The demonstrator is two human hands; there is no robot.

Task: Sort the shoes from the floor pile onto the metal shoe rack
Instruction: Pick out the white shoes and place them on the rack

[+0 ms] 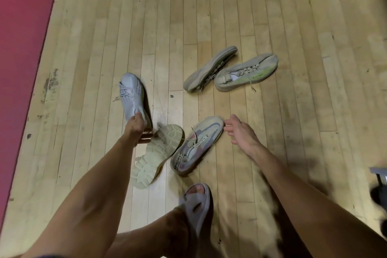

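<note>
Several shoes lie on the wooden floor. My left hand (137, 130) grips the heel end of a pale blue-white knit sneaker (130, 92). Beside it a cream sneaker (156, 153) lies sole up. A grey-pink sneaker (196, 143) rests upright to its right. My right hand (240, 132) hovers open at that shoe's toe, fingertips almost touching it. Further back lie two beige sneakers: one on its side (209, 68), one upright with a green lining (247, 73). The metal rack is out of view.
My foot in a grey slide sandal (199, 205) stands just below the shoes. A red mat (23, 27) borders the floor on the left. A dark object (379, 186) sits at the right edge.
</note>
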